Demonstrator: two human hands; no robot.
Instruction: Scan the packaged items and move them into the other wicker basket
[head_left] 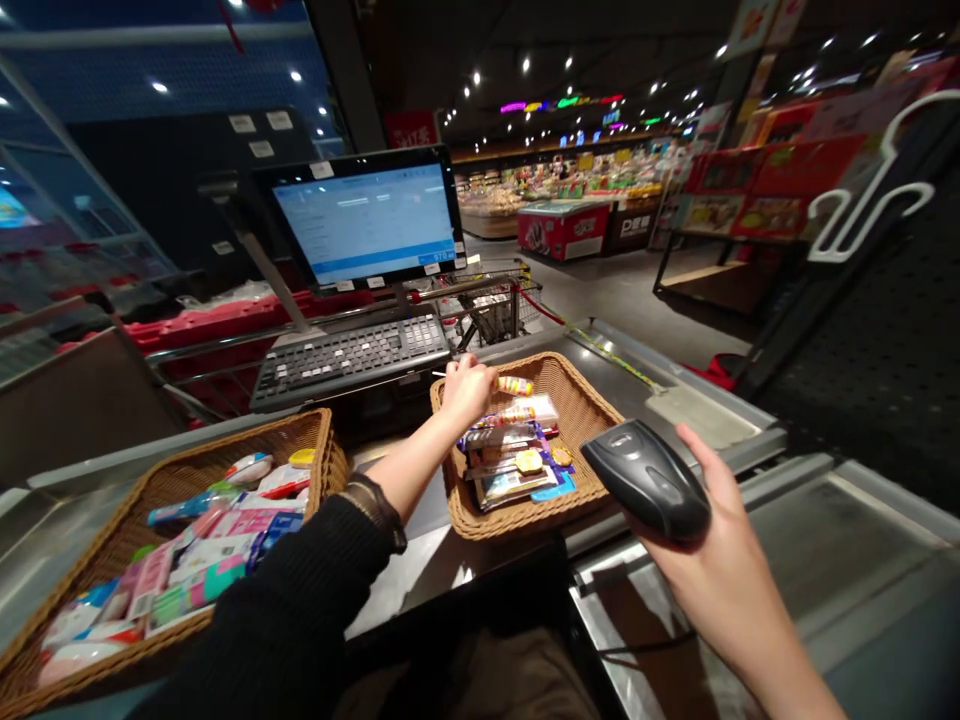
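My right hand (716, 540) is wrapped round a black handheld barcode scanner (651, 480), at the right of the near wicker basket (589, 400). My left hand (469, 388) is closed over the far left rim of that basket. A thin white stick (439, 374) pokes out on its left side, and a small colourful patterned tube (516, 385) lies against its right side. Its fingertips are partly hidden, so what it grips is unclear. Inside the basket lie a similar tube (519, 413), several flat packets (506, 485) and a white box (541, 408).
At left, a second wicker basket (328, 440) holds many packaged goods (217, 540). A keyboard (352, 352) and a lit monitor (367, 220) stand behind the counter. A metal counter (847, 540) extends right. White hooks (862, 200) hang at upper right.
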